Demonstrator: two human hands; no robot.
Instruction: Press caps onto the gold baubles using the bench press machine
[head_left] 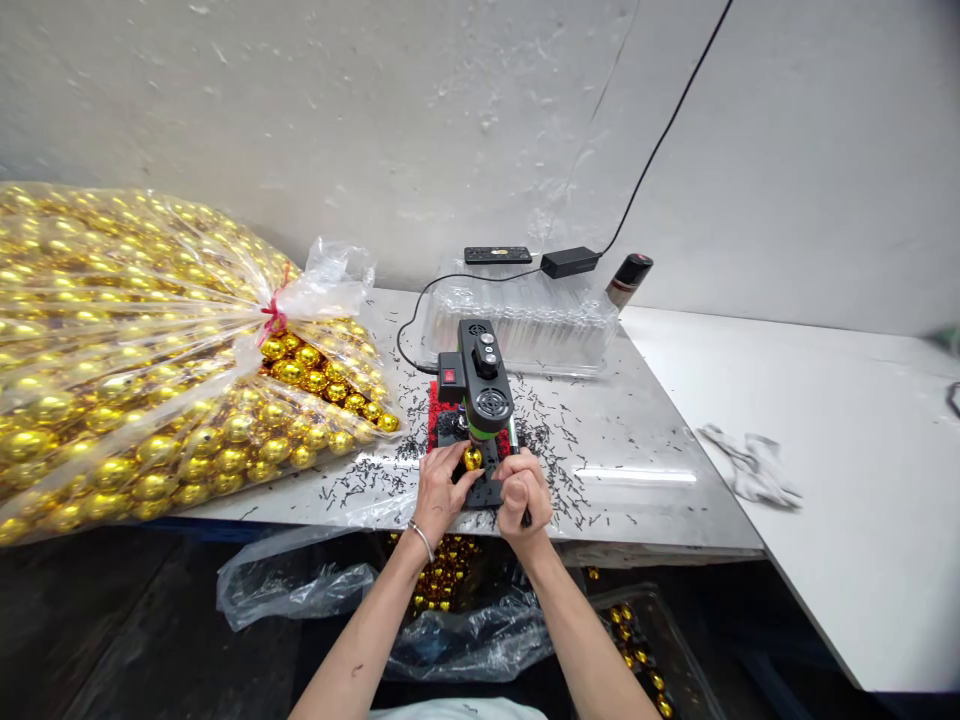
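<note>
A small black bench machine [486,385] with a red switch stands on the metal tabletop, over a red patch. Under its head sits a shiny gold ball [472,458]. My left hand [439,490], with a bracelet at the wrist, pinches this ball between thumb and fingers. On the machine's right side, my right hand [523,495] is wrapped round a lever handle [526,518], whose black end shows below the fist. Short dark scraps [555,470] lie scattered around the machine.
A big clear bag of gold balls [150,390] fills the left. Behind the machine are a clear plastic box [525,330], a power adapter [570,262] with a cable and a spray can [628,280]. Gloves [752,467] lie right. More gold balls [442,580] sit below the table edge.
</note>
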